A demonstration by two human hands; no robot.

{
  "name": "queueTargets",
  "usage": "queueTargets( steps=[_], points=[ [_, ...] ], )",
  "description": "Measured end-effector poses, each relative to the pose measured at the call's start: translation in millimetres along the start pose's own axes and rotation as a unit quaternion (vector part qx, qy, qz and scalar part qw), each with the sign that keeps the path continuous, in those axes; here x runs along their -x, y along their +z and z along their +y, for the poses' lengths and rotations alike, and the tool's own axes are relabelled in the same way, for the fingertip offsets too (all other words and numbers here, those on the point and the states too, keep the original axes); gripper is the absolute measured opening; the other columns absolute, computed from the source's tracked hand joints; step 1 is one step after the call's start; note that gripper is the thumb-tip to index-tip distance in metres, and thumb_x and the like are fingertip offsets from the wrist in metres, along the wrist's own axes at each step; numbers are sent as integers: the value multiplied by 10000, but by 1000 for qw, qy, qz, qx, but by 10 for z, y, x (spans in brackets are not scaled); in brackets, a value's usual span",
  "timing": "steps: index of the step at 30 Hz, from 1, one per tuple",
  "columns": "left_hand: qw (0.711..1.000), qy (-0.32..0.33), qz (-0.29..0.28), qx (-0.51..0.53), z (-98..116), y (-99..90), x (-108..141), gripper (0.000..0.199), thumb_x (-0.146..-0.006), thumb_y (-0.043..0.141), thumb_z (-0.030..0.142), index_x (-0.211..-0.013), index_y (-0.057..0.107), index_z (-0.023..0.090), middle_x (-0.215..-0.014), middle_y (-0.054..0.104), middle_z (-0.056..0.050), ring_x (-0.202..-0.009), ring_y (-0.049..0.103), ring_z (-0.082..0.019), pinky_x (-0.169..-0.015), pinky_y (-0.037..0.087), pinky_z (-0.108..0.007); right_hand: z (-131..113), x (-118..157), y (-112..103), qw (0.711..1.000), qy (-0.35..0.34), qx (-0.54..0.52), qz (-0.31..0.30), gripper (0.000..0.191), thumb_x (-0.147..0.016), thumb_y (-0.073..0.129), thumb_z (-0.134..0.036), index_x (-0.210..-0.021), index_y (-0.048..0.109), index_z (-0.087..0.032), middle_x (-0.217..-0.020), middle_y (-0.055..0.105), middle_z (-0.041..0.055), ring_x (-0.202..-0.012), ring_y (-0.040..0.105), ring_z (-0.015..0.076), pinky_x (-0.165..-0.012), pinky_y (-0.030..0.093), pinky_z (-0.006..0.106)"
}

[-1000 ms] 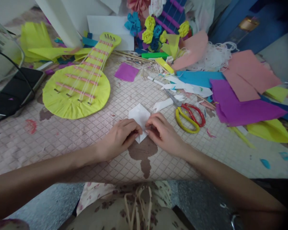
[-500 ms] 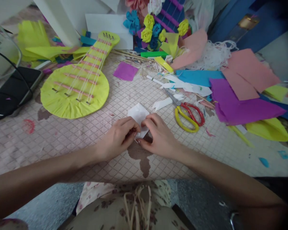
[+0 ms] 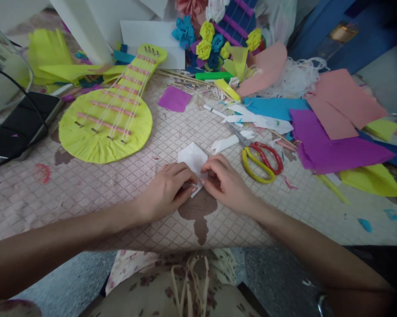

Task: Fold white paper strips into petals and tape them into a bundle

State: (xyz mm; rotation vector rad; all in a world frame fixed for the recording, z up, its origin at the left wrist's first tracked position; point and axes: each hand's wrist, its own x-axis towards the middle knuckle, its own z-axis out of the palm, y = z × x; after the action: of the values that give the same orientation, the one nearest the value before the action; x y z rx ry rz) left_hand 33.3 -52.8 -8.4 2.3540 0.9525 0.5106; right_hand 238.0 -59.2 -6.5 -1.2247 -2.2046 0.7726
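Observation:
A small piece of folded white paper (image 3: 192, 157) lies on the quilted table cover between my hands, its upper corner pointing away from me. My left hand (image 3: 168, 187) pinches its lower left edge near the bottom tip. The fingers of my right hand (image 3: 226, 182) are pinched on the paper's right edge. My fingertips hide part of its lower half. To the right rest scissors (image 3: 258, 165) with one red and one yellow handle loop, blades pointing away to the left.
A yellow paper lute (image 3: 110, 125) with strings lies at left, beside a black phone (image 3: 24, 119). Paper flowers (image 3: 214, 44), white scraps (image 3: 229, 141) and a purple square (image 3: 174, 98) are farther back. Purple sheets (image 3: 337, 147) and pink sheets (image 3: 343, 103) overlap at right.
My right hand's thumb and fingers have moved up along the paper's right edge, away from the bottom tip. My left hand has stayed on the lower left edge.

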Motion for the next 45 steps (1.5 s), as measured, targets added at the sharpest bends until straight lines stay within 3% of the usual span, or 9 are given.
queueTargets(
  steps=[4,13,20,23,26,29,36,41,45],
  points=[
    [999,-9,0,-37,3,36,13,96,-859,526,214,-942,540,167,-962,558,-52,-918,505,-207,-809,399,-369,-3,-3,57,1000,0,18,7,139,-846,476,-113,-943,449,-209,-997,444,70,-950,477,198,-812,450,360],
    [999,19,-37,-21,-65,-35,-113,57,-810,575,201,-856,560,172,-868,576,-31,-820,538,-173,-746,419,-314,3,10,43,1000,-12,10,17,187,-856,389,-56,-928,447,-219,-966,458,60,-926,483,187,-821,443,365],
    [999,19,-33,-34,-71,-22,-76,62,-849,533,219,-886,544,171,-919,579,-48,-855,537,-188,-767,419,-339,-18,45,82,999,-21,22,36,200,-818,588,-256,-969,471,-196,-992,450,74,-946,488,206,-797,463,361],
    [998,20,-40,-40,-61,-23,-72,51,-847,523,207,-877,532,167,-916,579,-51,-848,532,-191,-756,417,-340,-20,78,70,995,-82,10,54,103,-832,579,-248,-886,506,-200,-942,481,53,-893,498,179,-770,466,337],
    [998,17,-43,-45,-64,-36,-87,42,-830,535,183,-868,535,167,-902,576,-46,-829,531,-188,-743,414,-335,4,107,40,975,-219,19,12,19,-845,566,-192,-850,549,-196,-878,559,33,-864,499,162,-786,461,332],
    [998,31,-47,-29,-86,-49,-113,48,-856,495,166,-858,542,165,-888,573,-41,-825,531,-173,-748,418,-318,37,125,23,955,-289,59,-18,125,-849,571,-181,-972,592,-164,-922,620,58,-926,495,185,-816,454,352],
    [999,31,-37,3,-120,-56,-129,80,-850,500,108,-838,563,155,-844,568,-28,-781,525,-146,-744,427,-287,68,144,67,950,-279,123,-70,232,-901,498,-218,-1086,613,-140,-1004,618,85,-975,479,204,-826,440,372],
    [997,78,24,3,-94,-62,-30,127,-896,467,144,-858,587,158,-857,565,-40,-825,520,-150,-772,429,-293,53,160,54,954,-259,135,-70,237,-897,515,-244,-1077,629,-142,-999,602,85,-968,467,208,-828,425,369],
    [994,97,-7,-58,-96,-39,-49,125,-908,470,196,-900,589,158,-908,585,-51,-854,522,-170,-775,417,-323,40,160,39,952,-258,149,-69,245,-893,523,-264,-1077,632,-144,-919,587,75,-916,462,206,-787,423,358]
  ],
)
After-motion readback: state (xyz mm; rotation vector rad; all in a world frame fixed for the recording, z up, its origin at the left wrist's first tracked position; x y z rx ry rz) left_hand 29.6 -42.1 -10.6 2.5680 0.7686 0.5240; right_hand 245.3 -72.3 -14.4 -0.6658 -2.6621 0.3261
